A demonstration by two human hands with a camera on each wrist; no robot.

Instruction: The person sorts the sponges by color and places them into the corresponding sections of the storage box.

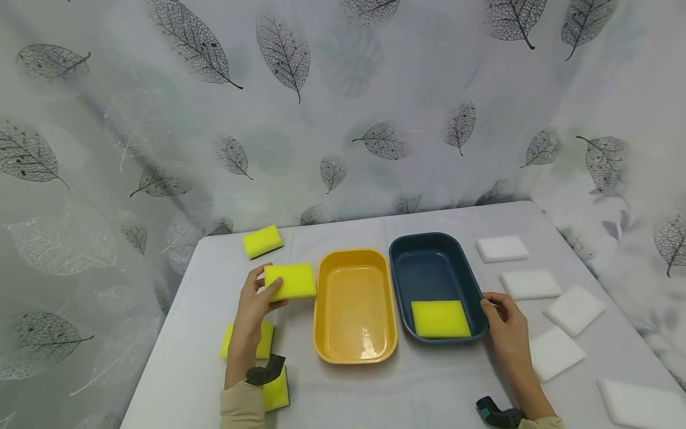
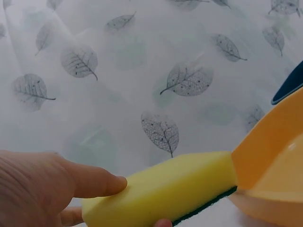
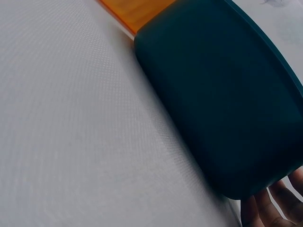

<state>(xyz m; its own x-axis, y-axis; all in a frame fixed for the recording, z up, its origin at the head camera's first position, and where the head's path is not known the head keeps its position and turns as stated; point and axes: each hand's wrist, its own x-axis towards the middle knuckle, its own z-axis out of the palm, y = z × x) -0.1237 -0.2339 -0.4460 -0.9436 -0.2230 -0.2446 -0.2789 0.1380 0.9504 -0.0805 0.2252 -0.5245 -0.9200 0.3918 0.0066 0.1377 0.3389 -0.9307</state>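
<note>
My left hand (image 1: pixel 256 298) grips a yellow sponge (image 1: pixel 292 282) between thumb and fingers, just left of the yellow tray (image 1: pixel 355 360). The sponge's dark green scouring side (image 2: pixel 206 206) faces down in the left wrist view. Its right end is close to the tray's wall; I cannot tell if they touch. My right hand (image 1: pixel 506 325) holds the dark blue tray (image 1: pixel 429 262) at its near right corner. Fingers (image 3: pixel 267 208) show against that tray's outer wall in the right wrist view. Inside the blue tray, at its near end, lies another yellow sponge (image 1: pixel 440 319).
More yellow sponges lie at left: one at the back (image 1: pixel 262 241), another partly behind the left forearm (image 1: pixel 265 341), a third near the wrist (image 1: pixel 276 390). Several white sponges (image 1: pixel 573 311) lie along the right side. A leaf-patterned curtain (image 1: pixel 343 119) hangs behind the white-covered table (image 1: pixel 182 357).
</note>
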